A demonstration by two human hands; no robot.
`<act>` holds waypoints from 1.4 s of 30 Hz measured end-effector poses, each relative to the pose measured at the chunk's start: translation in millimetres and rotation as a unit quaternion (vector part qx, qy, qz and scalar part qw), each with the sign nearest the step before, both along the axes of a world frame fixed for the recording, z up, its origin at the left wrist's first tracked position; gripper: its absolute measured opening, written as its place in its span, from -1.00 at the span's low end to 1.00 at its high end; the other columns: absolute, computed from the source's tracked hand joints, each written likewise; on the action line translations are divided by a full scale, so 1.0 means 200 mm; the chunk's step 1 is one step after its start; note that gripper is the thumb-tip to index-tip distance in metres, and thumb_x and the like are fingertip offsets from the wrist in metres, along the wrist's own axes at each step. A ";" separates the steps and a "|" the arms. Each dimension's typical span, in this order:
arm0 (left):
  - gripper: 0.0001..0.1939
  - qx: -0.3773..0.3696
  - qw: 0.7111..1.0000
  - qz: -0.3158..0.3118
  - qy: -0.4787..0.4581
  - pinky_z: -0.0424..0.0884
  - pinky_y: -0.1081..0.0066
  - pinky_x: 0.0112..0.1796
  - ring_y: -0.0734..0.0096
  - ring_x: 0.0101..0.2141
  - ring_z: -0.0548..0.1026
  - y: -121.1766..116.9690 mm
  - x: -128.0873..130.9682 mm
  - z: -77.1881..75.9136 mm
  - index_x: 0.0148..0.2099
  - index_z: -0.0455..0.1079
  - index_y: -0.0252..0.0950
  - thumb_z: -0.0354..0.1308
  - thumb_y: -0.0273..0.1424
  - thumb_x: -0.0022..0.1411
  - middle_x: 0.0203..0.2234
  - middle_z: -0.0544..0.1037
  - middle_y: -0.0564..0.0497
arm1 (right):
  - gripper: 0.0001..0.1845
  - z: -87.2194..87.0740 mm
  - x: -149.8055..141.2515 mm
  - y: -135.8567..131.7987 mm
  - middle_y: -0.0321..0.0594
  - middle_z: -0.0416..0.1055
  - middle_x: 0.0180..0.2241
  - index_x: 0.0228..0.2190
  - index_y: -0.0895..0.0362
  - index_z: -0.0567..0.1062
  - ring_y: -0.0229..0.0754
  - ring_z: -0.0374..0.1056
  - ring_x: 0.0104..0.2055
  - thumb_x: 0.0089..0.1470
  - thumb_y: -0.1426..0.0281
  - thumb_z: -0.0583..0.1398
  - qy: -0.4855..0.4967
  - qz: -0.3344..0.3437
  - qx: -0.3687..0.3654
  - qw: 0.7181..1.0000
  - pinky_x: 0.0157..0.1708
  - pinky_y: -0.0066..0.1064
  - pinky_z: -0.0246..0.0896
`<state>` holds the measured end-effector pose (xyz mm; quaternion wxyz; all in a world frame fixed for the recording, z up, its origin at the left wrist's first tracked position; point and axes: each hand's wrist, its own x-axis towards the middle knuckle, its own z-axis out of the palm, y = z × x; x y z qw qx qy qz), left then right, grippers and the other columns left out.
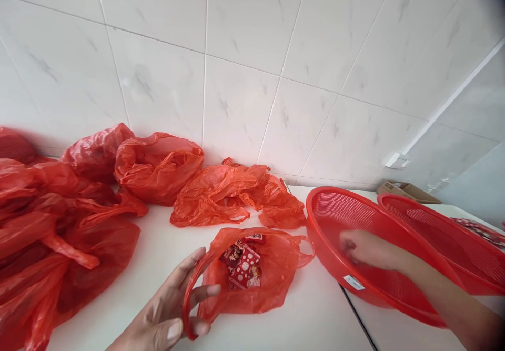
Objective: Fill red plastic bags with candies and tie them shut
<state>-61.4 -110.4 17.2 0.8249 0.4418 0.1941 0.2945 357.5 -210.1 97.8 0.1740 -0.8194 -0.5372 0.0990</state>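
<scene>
My left hand (173, 309) pinches the handle loop of a small red plastic bag (256, 282) lying open on the white table (145, 267). Inside the bag lie several small red packets (244, 269). My right hand (365, 248) reaches into a tilted red mesh basket (335, 211), its fingers curled and blurred by motion against the basket's inner wall; whether they hold anything is not visible.
A second red mesh basket (445, 235) leans behind the first at the right. Several crumpled red plastic bags (158, 167) lie along the tiled wall (252, 67) and pile up at the left (47, 224). A brown cardboard piece (406, 190) lies at the back right.
</scene>
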 end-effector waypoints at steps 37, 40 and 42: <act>-0.56 0.289 0.928 0.210 0.103 0.43 0.52 -0.32 0.46 -0.32 0.47 0.14 0.00 0.54 0.08 0.36 -0.10 0.24 -0.46 0.14 -0.34 0.51 0.08 | -0.74 0.04 -0.51 0.09 -0.19 0.51 -0.20 -0.24 0.03 0.49 -0.07 0.44 -0.18 0.09 0.35 0.05 0.019 0.048 0.123 0.991 -0.20 -0.28 0.31; -0.69 0.319 0.881 0.348 -0.007 0.43 0.58 -0.35 0.59 -0.42 0.45 0.16 0.04 0.71 -0.08 0.44 -0.15 0.29 -0.46 0.11 -0.42 0.49 0.15 | -0.75 0.22 -0.49 0.10 -0.29 0.52 -0.29 -0.21 -0.05 0.50 -0.12 0.46 -0.29 0.04 0.28 0.13 0.051 -0.110 0.290 0.949 -0.28 -0.32 0.32; -0.73 0.324 0.870 0.368 -0.053 0.43 0.59 -0.35 0.61 -0.44 0.45 0.16 0.05 0.78 -0.11 0.45 -0.17 0.29 -0.49 0.11 -0.41 0.51 0.18 | -0.74 0.31 -0.51 0.12 -0.33 0.52 -0.33 -0.21 -0.07 0.51 -0.15 0.46 -0.36 0.01 0.29 0.15 0.079 -0.163 0.344 0.921 -0.32 -0.34 0.32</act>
